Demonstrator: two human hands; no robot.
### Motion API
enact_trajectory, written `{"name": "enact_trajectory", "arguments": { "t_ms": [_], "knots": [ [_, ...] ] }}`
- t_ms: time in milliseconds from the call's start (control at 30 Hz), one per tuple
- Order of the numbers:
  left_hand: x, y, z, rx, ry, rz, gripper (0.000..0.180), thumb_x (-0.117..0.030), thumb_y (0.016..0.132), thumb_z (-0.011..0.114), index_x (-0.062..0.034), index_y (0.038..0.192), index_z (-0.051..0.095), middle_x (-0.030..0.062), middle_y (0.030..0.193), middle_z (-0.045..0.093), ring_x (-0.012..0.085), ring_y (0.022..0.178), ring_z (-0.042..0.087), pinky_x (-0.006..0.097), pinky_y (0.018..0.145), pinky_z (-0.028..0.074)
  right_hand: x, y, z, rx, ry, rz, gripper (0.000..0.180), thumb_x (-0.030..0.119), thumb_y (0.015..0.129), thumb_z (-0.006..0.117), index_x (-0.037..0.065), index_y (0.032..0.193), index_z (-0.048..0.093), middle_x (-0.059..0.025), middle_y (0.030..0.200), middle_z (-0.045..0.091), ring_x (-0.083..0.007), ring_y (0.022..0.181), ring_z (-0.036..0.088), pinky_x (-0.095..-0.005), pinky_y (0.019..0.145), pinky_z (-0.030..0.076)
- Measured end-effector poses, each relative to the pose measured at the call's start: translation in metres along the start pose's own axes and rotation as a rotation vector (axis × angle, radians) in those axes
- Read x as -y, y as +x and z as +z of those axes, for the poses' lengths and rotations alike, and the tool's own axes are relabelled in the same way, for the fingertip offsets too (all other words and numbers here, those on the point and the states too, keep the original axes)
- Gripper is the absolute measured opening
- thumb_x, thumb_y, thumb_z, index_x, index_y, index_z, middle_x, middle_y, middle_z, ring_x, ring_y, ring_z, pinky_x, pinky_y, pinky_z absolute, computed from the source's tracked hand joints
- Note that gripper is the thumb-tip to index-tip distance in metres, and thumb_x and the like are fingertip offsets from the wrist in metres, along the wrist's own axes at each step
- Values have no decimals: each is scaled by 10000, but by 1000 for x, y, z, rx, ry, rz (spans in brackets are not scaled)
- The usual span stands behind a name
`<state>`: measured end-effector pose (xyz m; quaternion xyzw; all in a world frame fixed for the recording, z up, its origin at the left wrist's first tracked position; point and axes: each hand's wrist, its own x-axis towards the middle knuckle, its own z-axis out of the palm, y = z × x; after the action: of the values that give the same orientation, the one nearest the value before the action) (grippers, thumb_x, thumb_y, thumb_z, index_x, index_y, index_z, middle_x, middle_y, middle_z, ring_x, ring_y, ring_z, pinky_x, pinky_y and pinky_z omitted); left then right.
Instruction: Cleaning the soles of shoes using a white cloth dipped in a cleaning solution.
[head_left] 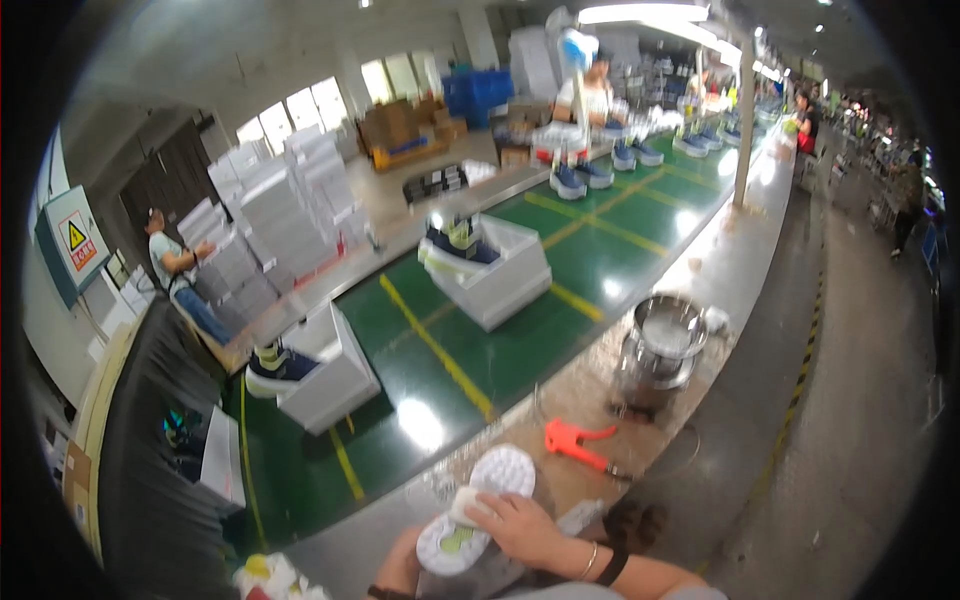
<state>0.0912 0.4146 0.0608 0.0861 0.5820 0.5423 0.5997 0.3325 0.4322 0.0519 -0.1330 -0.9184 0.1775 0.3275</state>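
Sole up, a shoe (pixel 503 470) is held low over the near edge of the bench, its white outsole showing a pale green patch toward the heel end. My left hand (pixel 402 562) grips it from the left, with the fingers partly hidden under the shoe. Across the middle of the sole lies a small white pad (pixel 465 506), perhaps a sponge or folded cloth. Closed on that pad, my right hand (pixel 520 530) presses it against the sole. An orange air blow gun (pixel 578 443) rests on the bench beyond my right hand.
A metal bowl (pixel 668 332) stands farther along the bench (pixel 745 250). On the green conveyor (pixel 400 350) sit white boxes (pixel 490 275) with dark blue shoes; several more shoes (pixel 568 180) stand farther up. Crumpled white and yellow material (pixel 275 578) lies at the lower left. Co-workers (pixel 170 262) stand beyond.
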Motion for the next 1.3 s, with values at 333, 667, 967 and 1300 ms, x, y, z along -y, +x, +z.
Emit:
{"name": "enact_trajectory", "arguments": {
  "t_ms": [333,667,967,1300],
  "knots": [
    [81,-79,-19,-209,-189,-153,378,-242,900,547,127,975,575,195,921,642,240,768,654,337,651,547,-74,11,1,-39,-11,409,353,53,789,500,87,1135,558,-154,1108,557,-321,895,528,-413,803,432],
    [81,-79,-15,-290,7,-147,379,-272,887,572,103,937,603,150,840,652,191,685,638,310,586,523,-4,15,-8,-79,130,12,354,51,720,529,110,1063,591,-130,1039,575,-286,823,560,-395,687,461],
    [77,-80,-3,-355,25,-139,387,-277,907,538,100,950,613,141,841,652,182,682,632,297,589,512,-44,53,-1,107,115,119,354,40,735,540,126,1075,586,-116,1109,553,-284,900,560,-379,778,466],
    [93,-68,-22,-247,-154,-175,380,-271,884,578,93,986,602,161,913,653,204,747,646,311,648,520,-119,37,23,-17,228,358,308,38,790,491,100,1073,596,-112,1097,561,-327,925,538,-392,811,441]
  ]
}}
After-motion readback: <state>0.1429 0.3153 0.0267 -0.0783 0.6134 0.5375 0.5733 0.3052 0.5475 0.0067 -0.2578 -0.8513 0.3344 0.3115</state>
